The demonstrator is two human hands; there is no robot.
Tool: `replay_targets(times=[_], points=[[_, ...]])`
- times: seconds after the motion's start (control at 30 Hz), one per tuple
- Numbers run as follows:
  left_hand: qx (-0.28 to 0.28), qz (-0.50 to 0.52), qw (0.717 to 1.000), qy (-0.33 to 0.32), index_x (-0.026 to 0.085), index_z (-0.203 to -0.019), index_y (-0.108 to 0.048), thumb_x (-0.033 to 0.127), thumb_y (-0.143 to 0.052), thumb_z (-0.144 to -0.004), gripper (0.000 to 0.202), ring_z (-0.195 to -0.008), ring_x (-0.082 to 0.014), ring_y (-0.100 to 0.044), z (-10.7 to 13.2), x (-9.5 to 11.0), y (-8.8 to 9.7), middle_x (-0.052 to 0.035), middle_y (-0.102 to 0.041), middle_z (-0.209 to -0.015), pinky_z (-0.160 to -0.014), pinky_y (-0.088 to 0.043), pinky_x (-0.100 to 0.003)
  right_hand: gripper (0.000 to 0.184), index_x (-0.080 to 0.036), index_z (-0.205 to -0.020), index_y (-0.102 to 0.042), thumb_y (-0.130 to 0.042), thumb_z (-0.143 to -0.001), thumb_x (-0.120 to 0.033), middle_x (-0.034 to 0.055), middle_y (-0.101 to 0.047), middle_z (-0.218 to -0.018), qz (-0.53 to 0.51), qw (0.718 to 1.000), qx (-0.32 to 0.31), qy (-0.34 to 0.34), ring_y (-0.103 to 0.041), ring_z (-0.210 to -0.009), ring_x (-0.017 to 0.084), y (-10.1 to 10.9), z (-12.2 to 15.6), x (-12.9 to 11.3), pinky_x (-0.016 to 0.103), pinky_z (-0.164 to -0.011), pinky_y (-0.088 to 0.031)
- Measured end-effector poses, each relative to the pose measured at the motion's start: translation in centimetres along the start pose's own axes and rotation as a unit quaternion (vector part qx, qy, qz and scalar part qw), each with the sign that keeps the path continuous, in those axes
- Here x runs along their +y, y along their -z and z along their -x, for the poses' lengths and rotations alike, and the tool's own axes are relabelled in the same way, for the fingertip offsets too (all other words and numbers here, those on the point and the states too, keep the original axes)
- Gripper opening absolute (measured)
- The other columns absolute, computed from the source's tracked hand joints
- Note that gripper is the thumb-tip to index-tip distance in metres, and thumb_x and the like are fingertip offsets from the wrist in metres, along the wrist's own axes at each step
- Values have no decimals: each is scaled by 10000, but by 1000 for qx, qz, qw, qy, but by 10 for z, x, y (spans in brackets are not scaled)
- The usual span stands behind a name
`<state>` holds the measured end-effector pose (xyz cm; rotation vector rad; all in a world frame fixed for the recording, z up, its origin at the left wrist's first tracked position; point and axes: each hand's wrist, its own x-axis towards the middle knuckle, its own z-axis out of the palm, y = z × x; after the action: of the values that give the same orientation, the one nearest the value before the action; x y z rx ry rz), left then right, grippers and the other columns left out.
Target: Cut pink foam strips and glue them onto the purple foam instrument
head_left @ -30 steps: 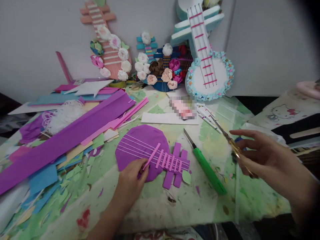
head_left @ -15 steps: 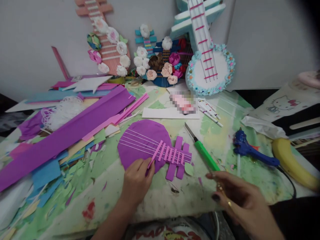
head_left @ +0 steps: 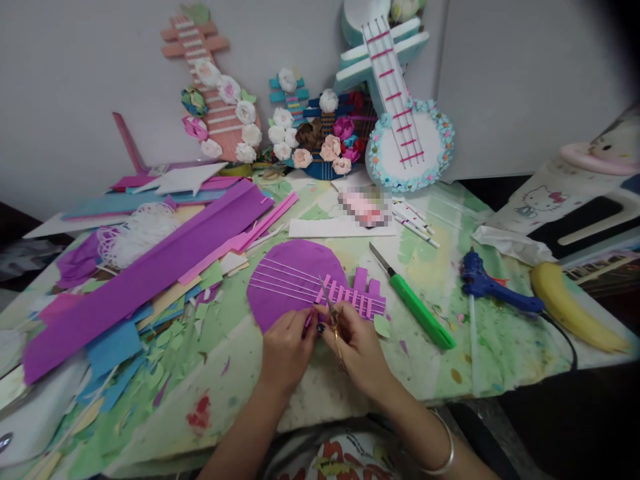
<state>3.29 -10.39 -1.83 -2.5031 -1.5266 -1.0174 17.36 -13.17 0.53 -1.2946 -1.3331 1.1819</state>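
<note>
A purple foam guitar [head_left: 295, 280] with white strings and pink frets lies flat on the table in front of me. My left hand [head_left: 287, 348] pinches the lower end of a pink foam strip [head_left: 309, 319] at the guitar's near edge. My right hand [head_left: 356, 347] is closed on small gold scissors [head_left: 331, 315], whose blades point up over the guitar's neck, right beside the strip. Both hands touch at the fingertips.
A green utility knife [head_left: 415, 308], a blue glue gun [head_left: 487, 287] and a banana [head_left: 573, 313] lie to the right. Purple foam sheets [head_left: 150, 270] and paper scraps [head_left: 125, 347] cover the left. Finished decorated guitars [head_left: 400, 127] lean on the back wall.
My right hand swung from the far right, down along the table's front edge, to the guitar with the scissors. My left hand stayed on the pink strip.
</note>
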Motion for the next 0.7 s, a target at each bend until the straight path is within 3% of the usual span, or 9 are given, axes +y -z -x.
replay_targets(times=[0.33,0.7], points=[[-7,21,1000,-4,152,-806,-624,157,-467,-859,165,-601,-158,-638,4,-4,-2,-44,-681,-679,-562,-458,-258,50,-205,-869,-492,-495,-820,-210,-44,-502,-684,53,999,-1,-1,-433,-596,117,-6,-1,9,237,-576,-323],[-26,69,997,14,162,-817,-617,176,-500,-880,133,-628,-129,-624,15,-6,21,-18,-665,-695,-621,-473,-235,62,-224,-856,-479,-523,-813,-220,-55,-446,-613,22,999,7,-26,-450,-600,129,-7,-1,12,237,-583,-350]])
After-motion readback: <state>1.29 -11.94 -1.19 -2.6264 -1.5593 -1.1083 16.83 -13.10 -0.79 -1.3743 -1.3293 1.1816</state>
